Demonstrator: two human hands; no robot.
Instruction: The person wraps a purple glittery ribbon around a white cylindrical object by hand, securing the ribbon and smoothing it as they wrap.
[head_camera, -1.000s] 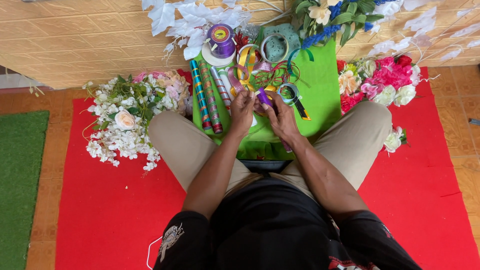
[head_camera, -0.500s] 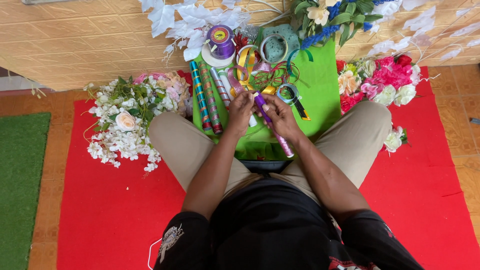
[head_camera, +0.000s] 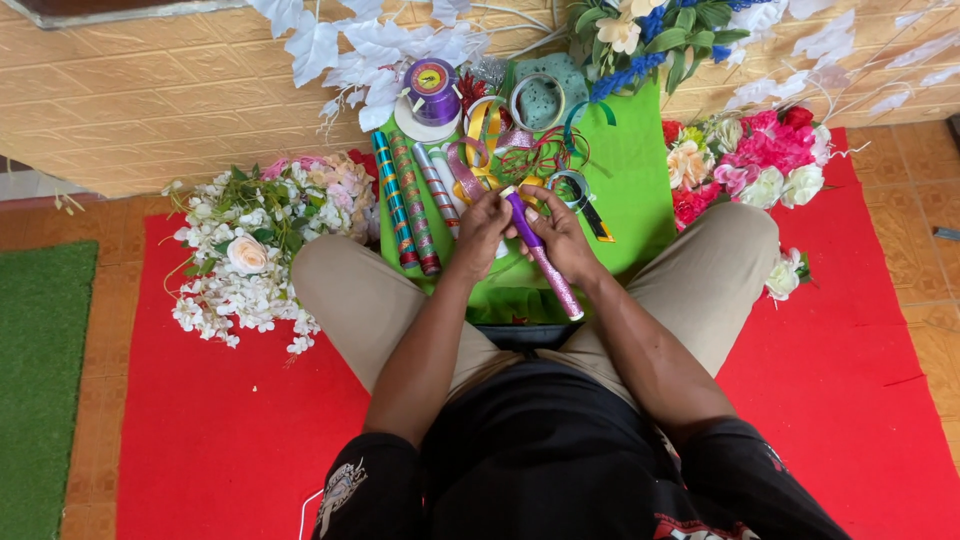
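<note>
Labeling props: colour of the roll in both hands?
Purple top, pink glitter lower part: roll, head view.

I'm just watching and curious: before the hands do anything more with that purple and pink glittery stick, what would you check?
1. Both hands on the glittery purple and pink stick: left hand and right hand grip its upper end. Ok.
2. Lower end free: ok.
3. Striped wrapped rolls within reach on the green cloth: ok.
4. Purple ribbon spool upright: ok.
5. Grip firmness: cannot tell.
</note>
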